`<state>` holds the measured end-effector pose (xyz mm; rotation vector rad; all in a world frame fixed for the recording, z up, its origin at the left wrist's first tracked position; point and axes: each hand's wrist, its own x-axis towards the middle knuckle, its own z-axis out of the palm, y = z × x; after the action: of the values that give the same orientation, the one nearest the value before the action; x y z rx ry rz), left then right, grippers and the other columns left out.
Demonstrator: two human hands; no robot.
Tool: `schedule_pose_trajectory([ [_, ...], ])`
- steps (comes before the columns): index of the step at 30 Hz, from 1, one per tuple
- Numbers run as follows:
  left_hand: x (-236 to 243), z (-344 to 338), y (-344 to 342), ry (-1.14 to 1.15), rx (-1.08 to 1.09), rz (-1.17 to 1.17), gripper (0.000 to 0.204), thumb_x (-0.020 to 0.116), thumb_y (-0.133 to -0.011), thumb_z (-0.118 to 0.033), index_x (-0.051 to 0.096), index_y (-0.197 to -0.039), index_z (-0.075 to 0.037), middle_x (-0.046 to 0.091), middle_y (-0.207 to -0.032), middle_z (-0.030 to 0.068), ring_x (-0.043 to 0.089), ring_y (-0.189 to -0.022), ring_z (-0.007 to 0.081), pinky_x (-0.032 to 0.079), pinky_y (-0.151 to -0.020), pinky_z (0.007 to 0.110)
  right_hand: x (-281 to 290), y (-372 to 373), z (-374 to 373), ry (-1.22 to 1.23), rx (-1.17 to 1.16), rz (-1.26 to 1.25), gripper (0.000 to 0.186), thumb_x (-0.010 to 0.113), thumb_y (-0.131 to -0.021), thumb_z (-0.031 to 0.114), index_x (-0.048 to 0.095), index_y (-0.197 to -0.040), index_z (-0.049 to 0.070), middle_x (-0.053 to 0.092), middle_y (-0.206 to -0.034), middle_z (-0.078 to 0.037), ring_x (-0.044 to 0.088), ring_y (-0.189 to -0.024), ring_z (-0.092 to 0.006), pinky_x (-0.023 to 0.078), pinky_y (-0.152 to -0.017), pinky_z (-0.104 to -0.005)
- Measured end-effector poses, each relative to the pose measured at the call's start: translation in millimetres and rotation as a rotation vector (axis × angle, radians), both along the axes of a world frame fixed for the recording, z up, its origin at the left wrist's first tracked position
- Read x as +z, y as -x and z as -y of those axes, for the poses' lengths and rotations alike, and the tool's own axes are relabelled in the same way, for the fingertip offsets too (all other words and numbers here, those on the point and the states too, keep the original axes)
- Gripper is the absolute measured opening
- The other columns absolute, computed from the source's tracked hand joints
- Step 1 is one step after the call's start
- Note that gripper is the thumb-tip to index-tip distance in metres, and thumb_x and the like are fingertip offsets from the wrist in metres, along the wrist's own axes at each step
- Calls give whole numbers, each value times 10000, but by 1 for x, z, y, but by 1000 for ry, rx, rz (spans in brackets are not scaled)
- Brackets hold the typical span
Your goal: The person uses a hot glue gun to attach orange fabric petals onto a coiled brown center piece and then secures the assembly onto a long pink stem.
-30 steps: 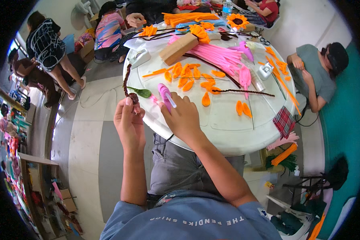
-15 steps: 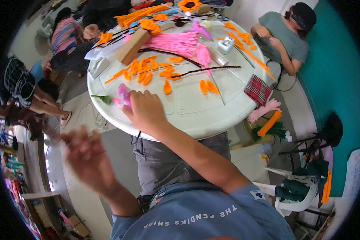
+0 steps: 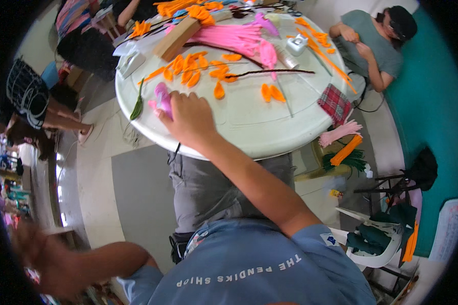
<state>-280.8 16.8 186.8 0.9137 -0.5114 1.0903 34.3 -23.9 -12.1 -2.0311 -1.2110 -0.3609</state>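
My right hand (image 3: pixel 193 118) is closed around a small pink and purple glue gun (image 3: pixel 163 99) at the near left of the round white table (image 3: pixel 249 134). Just left of it, a green fuzzy stem-like piece (image 3: pixel 138 103) lies by the table's edge. Off the table at the lower left, my left hand (image 3: pixel 43 259) is smeared by motion, so its fingers cannot be made out. Beyond the right hand lie several orange fuzzy petals (image 3: pixel 191 71). A dark brown twisted stem (image 3: pixel 269 72) stretches to their right.
A wooden block (image 3: pixel 177 40) and a bundle of pink pipe cleaners (image 3: pixel 229 38) lie farther back. A white device (image 3: pixel 296 44) and a plaid cloth (image 3: pixel 334 103) are at the right. Another person (image 3: pixel 374 48) sits far right; a white chair (image 3: pixel 374 259) stands lower right.
My left hand has swung outward and down to the left. My right hand keeps its hold on the glue gun. The green piece now lies lengthwise along the table's edge; the view has shifted.
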Motion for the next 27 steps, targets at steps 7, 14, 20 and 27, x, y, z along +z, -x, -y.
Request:
schedule_pose_trajectory([
  [7, -138, 60, -170, 248, 38, -781, 145, 633, -1004, -227, 606, -1020, -86, 606, -887, 28, 547, -722, 115, 431, -634, 281, -14, -6, -2, -34, 81, -10, 408, 643, -897, 450, 630, -922, 43, 671, -812, -152, 659, -790, -353, 496, -735, -507],
  [14, -144, 79, -186, 300, -151, -824, 145, 722, -961, -130, 672, -1051, -28, 660, -837, 5, 561, -694, 50, 435, -619, 215, -1, 4, -5, 113, 49, -54, 541, 704, -865, 524, 628, -988, 3, 671, -881, -169, 631, -872, -362, 489, -803, -505],
  [20, -146, 72, -187, 319, -70, -818, 160, 725, -958, -132, 674, -1053, -13, 663, -840, 14, 562, -696, 56, 438, -617, 220, 8, 2, 1, 161, 99, -137, 611, 691, -861, 587, 636, -981, -9, 669, -905, -178, 623, -875, -359, 496, -811, -483],
  [27, -144, 67, -188, 313, -58, -853, 172, 726, -957, -144, 672, -1049, -10, 664, -841, 15, 562, -699, 58, 440, -621, 224, 2, 0, 3, 67, 147, -117, 659, 685, -860, 611, 634, -990, -33, 673, -908, -197, 618, -851, -376, 482, -783, -484],
])
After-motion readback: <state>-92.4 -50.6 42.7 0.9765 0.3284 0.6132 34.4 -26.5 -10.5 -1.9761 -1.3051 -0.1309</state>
